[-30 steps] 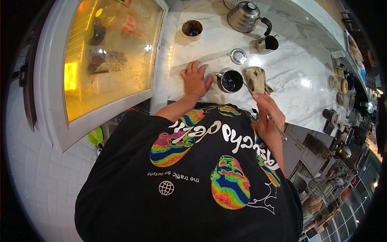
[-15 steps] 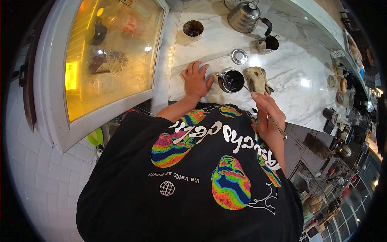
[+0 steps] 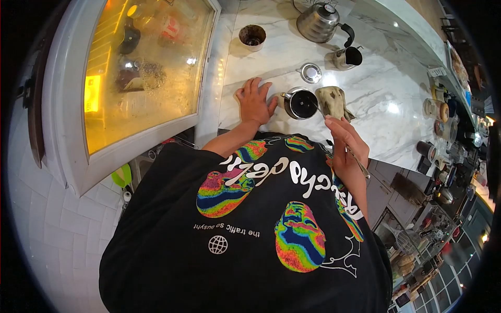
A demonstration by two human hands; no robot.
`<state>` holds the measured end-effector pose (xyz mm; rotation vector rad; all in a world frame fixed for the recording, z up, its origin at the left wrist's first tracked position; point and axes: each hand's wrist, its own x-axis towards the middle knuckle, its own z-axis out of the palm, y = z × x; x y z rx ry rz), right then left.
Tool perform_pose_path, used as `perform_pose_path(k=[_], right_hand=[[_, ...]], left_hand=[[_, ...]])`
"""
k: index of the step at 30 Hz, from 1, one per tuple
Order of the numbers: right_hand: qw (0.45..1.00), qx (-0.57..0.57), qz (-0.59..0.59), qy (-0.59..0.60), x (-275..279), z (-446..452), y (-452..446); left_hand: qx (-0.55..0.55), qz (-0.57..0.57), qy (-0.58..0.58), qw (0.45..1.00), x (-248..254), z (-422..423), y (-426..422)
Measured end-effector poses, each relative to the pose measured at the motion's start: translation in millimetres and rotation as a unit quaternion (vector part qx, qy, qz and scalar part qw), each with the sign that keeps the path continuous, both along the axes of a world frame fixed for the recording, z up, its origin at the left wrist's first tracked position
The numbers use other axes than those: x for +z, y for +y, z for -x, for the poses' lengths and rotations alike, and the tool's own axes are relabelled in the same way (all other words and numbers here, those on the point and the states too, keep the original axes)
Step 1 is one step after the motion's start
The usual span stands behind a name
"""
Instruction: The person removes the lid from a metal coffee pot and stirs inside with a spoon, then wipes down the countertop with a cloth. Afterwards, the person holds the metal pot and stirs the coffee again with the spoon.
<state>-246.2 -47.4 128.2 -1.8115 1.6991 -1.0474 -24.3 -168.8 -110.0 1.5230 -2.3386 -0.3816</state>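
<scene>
The left hand (image 3: 254,104) is open, palm down on the desk (image 3: 386,125) near its front edge, fingers spread and pointing away from the body, with the thumb just beside the handle side of the metal cup (image 3: 300,103). The right hand (image 3: 347,141) is closed around a thin metal spoon (image 3: 359,163), gripping it between thumb and fingers. The spoon slants from the cup's right side, through the grip, and its handle end sticks out below the hand; its other end reaches into the cup, and whether it touches the bottom cannot be seen.

The cup stands upright near the desk's front edge, between the two hands, its small handle toward the left hand. Its rim is shiny, and inside is a dark, glossy content with small pale reflections.

Just to the right of the cup lies a crumpled, stained beige cloth (image 3: 332,100), close to the right fingertips. Just beyond the cup is a small round metal lid (image 3: 311,73). Farther back stand a metal pitcher (image 3: 348,58) with a dark inside and, toward the far edge, a steel kettle (image 3: 317,24) with a black handle. A brown-stained cup (image 3: 252,37) stands toward the far left corner. Jars (image 3: 435,108) stand along the right side, and a glass door (image 3: 148,78) stands at the left edge.
</scene>
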Motion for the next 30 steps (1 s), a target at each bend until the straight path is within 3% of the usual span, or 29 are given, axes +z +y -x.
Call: perform_pose_path(k=[30], right_hand=[[1.0,-0.002,0.001,-0.02,-1.5,-1.8,4.6]], left_hand=[[-0.001,0.013,0.007,1.0,1.2,-0.1,0.1]])
